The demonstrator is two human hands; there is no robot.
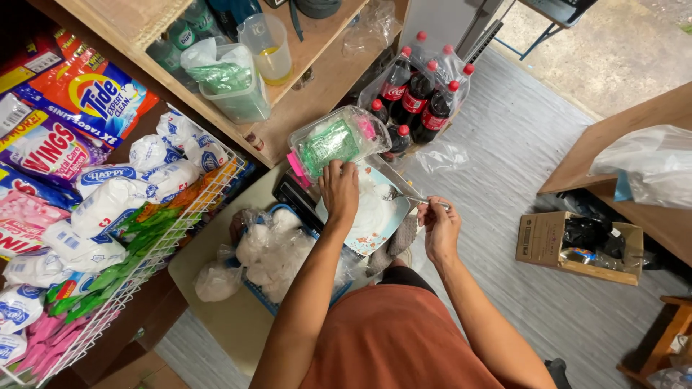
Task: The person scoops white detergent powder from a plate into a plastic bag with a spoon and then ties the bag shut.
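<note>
Soft daylight comes in from the upper right, where the concrete floor [613, 50] looks pale and washed out. The far left shelf corner and the lower left fall into dim shadow. Straight edges bow near the borders from wide-angle distortion; the centre is sharp.

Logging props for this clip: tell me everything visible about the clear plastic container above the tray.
The clear plastic container is a rectangular tub of thin see-through plastic with rounded corners, lying tilted on its side. Green packets show through its wall, with pink pieces at its lower left edge and near the right end. It sits at the edge of the wooden shelf, just above the tray of white powder. The left hand is right below it, fingers close to its lower edge; actual contact cannot be told. Dark soda bottles stand behind it.
</note>
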